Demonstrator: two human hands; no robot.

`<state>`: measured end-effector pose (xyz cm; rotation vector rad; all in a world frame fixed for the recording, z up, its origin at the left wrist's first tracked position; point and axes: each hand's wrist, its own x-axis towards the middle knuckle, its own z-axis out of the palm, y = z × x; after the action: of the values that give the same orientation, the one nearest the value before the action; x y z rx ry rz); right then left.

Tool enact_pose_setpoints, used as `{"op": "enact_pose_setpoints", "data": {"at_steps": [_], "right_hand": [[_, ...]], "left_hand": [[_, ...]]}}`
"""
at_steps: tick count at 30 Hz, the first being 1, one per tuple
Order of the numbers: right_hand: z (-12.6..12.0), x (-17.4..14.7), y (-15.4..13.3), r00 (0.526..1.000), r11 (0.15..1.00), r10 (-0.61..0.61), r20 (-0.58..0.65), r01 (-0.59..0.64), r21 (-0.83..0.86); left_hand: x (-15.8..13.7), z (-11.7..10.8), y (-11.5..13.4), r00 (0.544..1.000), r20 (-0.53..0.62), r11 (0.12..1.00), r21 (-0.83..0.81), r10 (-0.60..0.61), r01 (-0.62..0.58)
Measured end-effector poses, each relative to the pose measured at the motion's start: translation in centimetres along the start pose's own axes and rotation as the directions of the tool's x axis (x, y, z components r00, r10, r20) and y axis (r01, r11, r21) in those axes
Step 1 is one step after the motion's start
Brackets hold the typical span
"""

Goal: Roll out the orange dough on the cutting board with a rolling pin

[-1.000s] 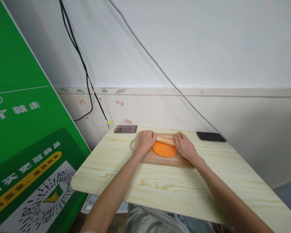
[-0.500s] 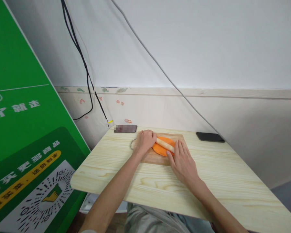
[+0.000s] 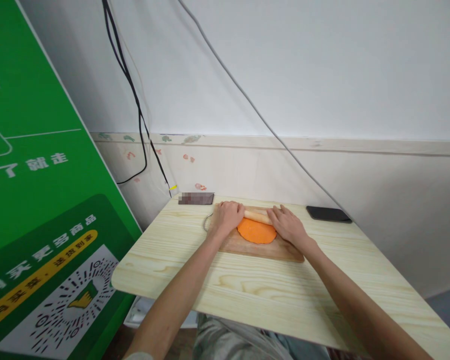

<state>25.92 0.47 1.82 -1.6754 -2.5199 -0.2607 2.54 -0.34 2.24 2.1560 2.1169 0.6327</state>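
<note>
Forearms (image 3: pixel 183 285) bare; pale grey edge (image 3: pixel 140 356) on left one, sleeve or band unclear; creased greyish clothing (image 3: pixel 225 336) lower down.

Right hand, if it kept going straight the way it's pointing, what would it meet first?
The rolling pin, which the right hand is touching. Past that, the line seems to cross the far part of the board toward the wall, though depth is hard to judge.

On the cutting board (image 3: pixel 228 244), a rolling pin (image 3: pixel 258 217) lies across the far edge of 1 flat orange sheet (image 3: pixel 257 231), the left hand (image 3: pixel 228 217) and right hand (image 3: pixel 287 225) covering the pin's 2 ends. Right of the board lies 1 black phone (image 3: pixel 329 214).
</note>
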Motion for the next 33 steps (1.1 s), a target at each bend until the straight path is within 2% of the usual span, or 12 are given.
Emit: {"op": "enact_pose_setpoints", "data": {"at_steps": [3, 10, 15, 21, 23, 25, 29, 33], "right_hand": [[-0.2, 0.4, 0.0, 0.999, 0.998, -0.01, 0.052, 0.013, -0.057], [0.0, -2.7, -1.5, 0.998, 0.998, -0.023, -0.053, 0.02, -0.059], [1.7, -6.2, -4.3, 0.974, 0.994, 0.104, -0.2, -0.104, 0.013], [3.8, -9.4, -8.1, 0.918, 0.995, 0.095, -0.384, -0.095, 0.021], [3.2, -9.4, -8.3, 0.928, 0.995, 0.097, -0.36, -0.097, 0.018], [2.0, -8.5, -8.0, 0.957, 0.994, 0.107, -0.27, -0.106, 0.018], [-0.8, -4.8, -6.4, 0.987, 0.99, 0.138, -0.086, -0.137, 0.012], [-2.0, -1.4, -4.5, 0.988, 0.989, 0.143, 0.05, -0.145, 0.032]], "left_hand": [[0.1, 0.2, -0.1, 1.0, -0.005, 1.0, 0.015, -0.001, 0.001], [0.1, 0.4, -0.3, 1.0, -0.002, 0.999, 0.042, -0.019, 0.019], [0.1, 0.2, -0.2, 1.0, -0.008, 1.0, 0.023, -0.018, 0.018], [0.1, 0.2, -0.1, 1.0, -0.013, 1.0, -0.004, -0.028, 0.028], [0.1, 0.3, -0.2, 1.0, -0.011, 1.0, -0.007, -0.011, 0.011], [0.2, 0.6, -0.3, 1.0, -0.002, 1.0, -0.001, 0.009, -0.009], [0.3, 0.9, -0.4, 0.999, -0.001, 0.999, 0.014, 0.033, -0.033], [0.2, 0.7, -0.3, 0.999, -0.005, 0.999, 0.018, 0.039, -0.039]]}}
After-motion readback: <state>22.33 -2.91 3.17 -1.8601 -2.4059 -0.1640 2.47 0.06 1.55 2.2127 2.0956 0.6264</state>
